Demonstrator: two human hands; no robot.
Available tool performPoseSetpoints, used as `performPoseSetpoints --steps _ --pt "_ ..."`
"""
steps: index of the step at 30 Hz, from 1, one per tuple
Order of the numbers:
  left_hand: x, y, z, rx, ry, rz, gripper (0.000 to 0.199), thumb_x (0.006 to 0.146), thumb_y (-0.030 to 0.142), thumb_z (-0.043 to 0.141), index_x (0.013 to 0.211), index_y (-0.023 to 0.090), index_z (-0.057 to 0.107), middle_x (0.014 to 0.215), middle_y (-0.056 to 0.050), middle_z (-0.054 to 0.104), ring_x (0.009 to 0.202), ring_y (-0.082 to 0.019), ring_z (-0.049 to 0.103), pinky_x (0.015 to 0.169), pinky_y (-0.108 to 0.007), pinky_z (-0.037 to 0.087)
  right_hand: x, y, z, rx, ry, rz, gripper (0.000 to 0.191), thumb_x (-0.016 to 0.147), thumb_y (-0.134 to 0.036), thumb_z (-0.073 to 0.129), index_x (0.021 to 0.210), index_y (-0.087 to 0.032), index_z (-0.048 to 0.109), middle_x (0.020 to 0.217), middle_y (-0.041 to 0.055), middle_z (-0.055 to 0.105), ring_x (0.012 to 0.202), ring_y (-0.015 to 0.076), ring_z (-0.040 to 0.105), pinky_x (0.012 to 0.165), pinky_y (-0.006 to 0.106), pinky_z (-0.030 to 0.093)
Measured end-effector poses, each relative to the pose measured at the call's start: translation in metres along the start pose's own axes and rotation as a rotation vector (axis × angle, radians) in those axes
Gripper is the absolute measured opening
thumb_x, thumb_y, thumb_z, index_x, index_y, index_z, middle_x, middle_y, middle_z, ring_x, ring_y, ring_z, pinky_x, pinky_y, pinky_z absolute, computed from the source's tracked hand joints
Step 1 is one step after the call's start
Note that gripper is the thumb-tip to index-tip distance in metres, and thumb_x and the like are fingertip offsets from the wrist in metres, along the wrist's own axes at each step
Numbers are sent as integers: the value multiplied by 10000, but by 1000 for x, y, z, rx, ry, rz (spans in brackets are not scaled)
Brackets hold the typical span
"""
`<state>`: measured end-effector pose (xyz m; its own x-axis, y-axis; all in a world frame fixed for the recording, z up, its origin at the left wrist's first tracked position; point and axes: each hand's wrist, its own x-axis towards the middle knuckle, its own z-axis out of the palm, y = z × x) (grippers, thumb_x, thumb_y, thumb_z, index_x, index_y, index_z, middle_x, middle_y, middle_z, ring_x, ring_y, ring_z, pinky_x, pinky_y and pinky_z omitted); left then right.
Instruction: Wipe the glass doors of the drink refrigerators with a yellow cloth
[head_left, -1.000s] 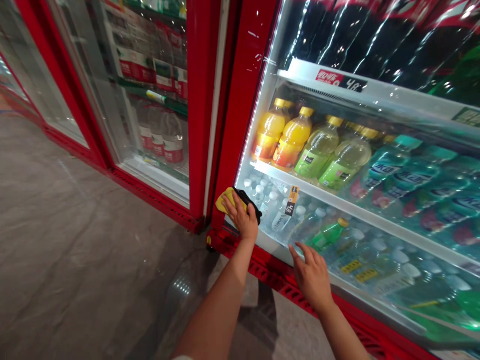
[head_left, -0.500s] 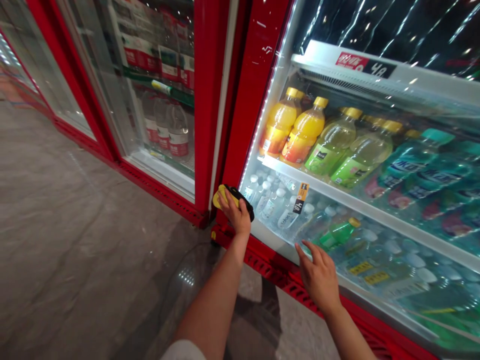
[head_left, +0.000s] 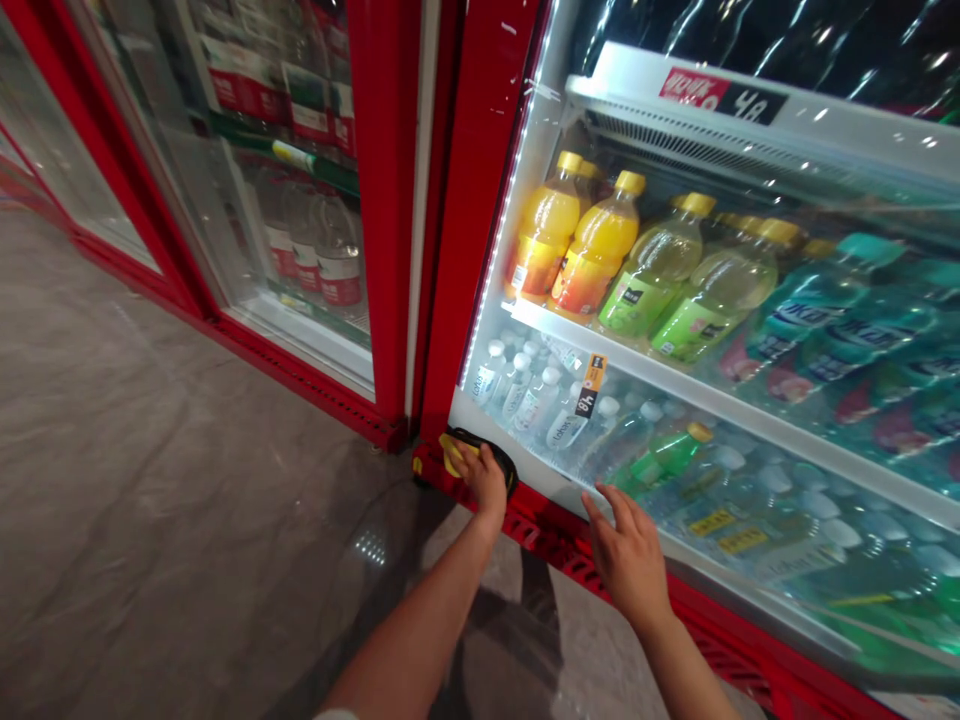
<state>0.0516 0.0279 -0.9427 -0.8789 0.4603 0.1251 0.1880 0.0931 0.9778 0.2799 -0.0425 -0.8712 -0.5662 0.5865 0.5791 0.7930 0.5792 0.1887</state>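
Observation:
My left hand is closed over a yellow-and-black hand-sized scrubbing pad. Its fingers lie on the yellow side, while a black rim shows behind them. The pad is at the lower left corner of the cooler's glass door, just over the red bottom frame. Lower on the same door, my right hand is held with fingers spread and nothing in it. Its fingertips are at the glass; whether they touch it I cannot tell.
Behind the glass, a white shelf carries juice bottles. Below it are water bottles and a green bottle. A second red-framed cooler stands to the left. Grey shiny floor lies in front.
My left hand has moved the pad down from beside the door's left edge to its bottom corner. My right hand stays nearly in place. The view has shifted slightly.

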Motion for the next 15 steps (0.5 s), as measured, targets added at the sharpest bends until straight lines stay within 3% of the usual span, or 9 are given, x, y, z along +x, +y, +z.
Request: performPoseSetpoints --steps 3,7,10,13,15 --pt "-30 7 3 11 -64 100 738 981 457 438 1603 131 212 1697 -184 154 1586 -259 74 1275 -478 175 -12 3 4 8 -28 -13 408 944 -131 499 1314 -206 655 1425 139 584 1302 306 523 1039 455 477" --pt "-12 25 -4 26 -53 232 688 980 440 435 1586 149 286 1695 -168 181 1587 -272 78 1279 -481 153 -30 20 0 -5 -63 -16 453 937 -137 492 1352 -246 638 1435 124 591 1323 301 526 1034 452 483" --pt "-5 30 -3 31 -31 204 646 1005 383 346 1574 83 286 1668 -221 227 1578 -288 143 1281 -491 126 -44 33 -3 -16 -82 5 466 931 -135 490 1355 -253 642 1445 118 591 1325 299 530 1036 449 480" --pt "-41 31 10 41 -54 174 654 1009 358 338 1585 67 234 1662 -250 218 1575 -301 151 1270 -527 142 -57 41 -3 -12 -123 18 447 927 -129 495 1324 -240 668 1451 108 594 1336 292 520 1044 430 464" --pt "-73 34 18 47 -111 212 675 1005 377 378 1598 100 214 1688 -233 132 1584 -305 86 1261 -540 164 -63 46 -2 1 -146 0 437 924 -131 515 1315 -237 675 1453 103 597 1354 282 503 1066 424 439"
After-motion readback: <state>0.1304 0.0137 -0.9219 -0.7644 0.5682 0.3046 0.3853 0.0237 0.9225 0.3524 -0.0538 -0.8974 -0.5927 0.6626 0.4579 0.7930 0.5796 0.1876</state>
